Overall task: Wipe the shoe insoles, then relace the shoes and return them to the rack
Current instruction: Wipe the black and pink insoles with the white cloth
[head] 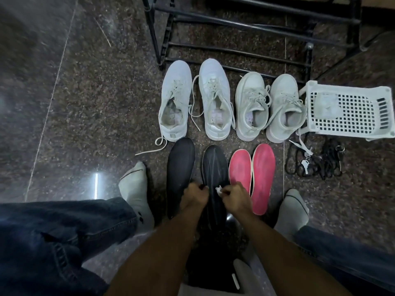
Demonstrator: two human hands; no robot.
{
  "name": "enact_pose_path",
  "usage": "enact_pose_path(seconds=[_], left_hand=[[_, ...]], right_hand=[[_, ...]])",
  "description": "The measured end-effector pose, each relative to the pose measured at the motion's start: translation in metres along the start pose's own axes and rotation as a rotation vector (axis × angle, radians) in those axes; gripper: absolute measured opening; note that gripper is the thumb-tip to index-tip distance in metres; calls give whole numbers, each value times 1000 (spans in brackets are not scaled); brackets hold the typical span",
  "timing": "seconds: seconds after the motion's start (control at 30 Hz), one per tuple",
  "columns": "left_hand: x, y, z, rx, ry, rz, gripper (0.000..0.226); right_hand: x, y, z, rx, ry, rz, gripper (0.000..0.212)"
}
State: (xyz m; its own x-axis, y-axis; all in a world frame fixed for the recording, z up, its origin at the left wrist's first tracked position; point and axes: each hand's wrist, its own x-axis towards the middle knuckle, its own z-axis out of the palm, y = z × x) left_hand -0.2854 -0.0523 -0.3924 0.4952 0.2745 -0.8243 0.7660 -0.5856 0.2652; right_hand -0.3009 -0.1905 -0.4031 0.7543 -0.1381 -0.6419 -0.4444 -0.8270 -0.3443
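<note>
resting on the speckled stone floor point(85, 116), a black insole point(214, 167) is being held down at its near part by both hands. the left hand point(195, 196) is being pressed against the insole's left edge with its fingers curled onto it, and the right hand point(236, 197) is being kept at the right edge, where a small white wad of wipe point(218, 190) is being pinched between its fingers against the insole. faint streaks are being shown along the insole's upper half. a second black insole point(180, 165) is being left lying just to the left, and two pink insoles point(252, 171) are being left side by side just to the right.

beyond the insoles, four pale sneakers are being lined up in a row with toes toward a black metal shoe rack point(235, 24): a white pair point(194, 99) on the left with loosened laces trailing onto the floor, and a greyish pair point(269, 105) on the right. a white perforated plastic basket point(346, 110) is being left tipped on its side just beside the greyish pair, and a tangle of black laces point(316, 161) with a small key point(306, 165) is being left in front of it. two grey-socked feet point(135, 189) and dark jeans point(53, 236) are being seen on either side of the insoles.
</note>
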Motion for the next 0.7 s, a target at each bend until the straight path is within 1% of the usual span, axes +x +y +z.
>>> enact_pose_path(seconds=[0.07,0.17,0.23,0.27,0.3,0.37,0.4,0.43,0.47,0.5,0.57,0.63,0.7], left_hand=[[5,5,7,-12,17,-17,39],[10,11,5,-13,-20,0,29],[9,14,0,-32,-30,53,18],[5,16,-6,-66,-34,97,13],[2,15,-9,-107,-32,141,14],[-8,19,-18,-247,-11,219,26],[-16,23,-25,-347,-31,236,29],[-22,27,-30,-449,-75,260,33],[-33,35,-38,-544,-131,273,36],[-45,43,-46,-637,-177,282,33],[-69,58,-60,-771,-256,311,9],[-86,66,-70,-879,-332,355,19],[-104,73,-78,-1000,-384,385,18]], right_hand=[[1,8,3,68,-12,-16,28],[0,15,-3,165,4,-55,27],[-3,15,-11,211,42,-98,20],[-6,13,-17,261,71,-124,13],[-11,10,-23,339,85,-146,5],[-21,3,-39,498,121,-171,24],[-25,-1,-47,554,141,-177,29],[-30,-7,-57,580,160,-189,25],[-34,-13,-66,607,173,-205,14],[-38,-19,-75,647,175,-219,13],[-47,-31,-91,727,195,-239,17],[-52,-40,-102,795,236,-249,14],[-59,-49,-116,860,252,-273,11]])
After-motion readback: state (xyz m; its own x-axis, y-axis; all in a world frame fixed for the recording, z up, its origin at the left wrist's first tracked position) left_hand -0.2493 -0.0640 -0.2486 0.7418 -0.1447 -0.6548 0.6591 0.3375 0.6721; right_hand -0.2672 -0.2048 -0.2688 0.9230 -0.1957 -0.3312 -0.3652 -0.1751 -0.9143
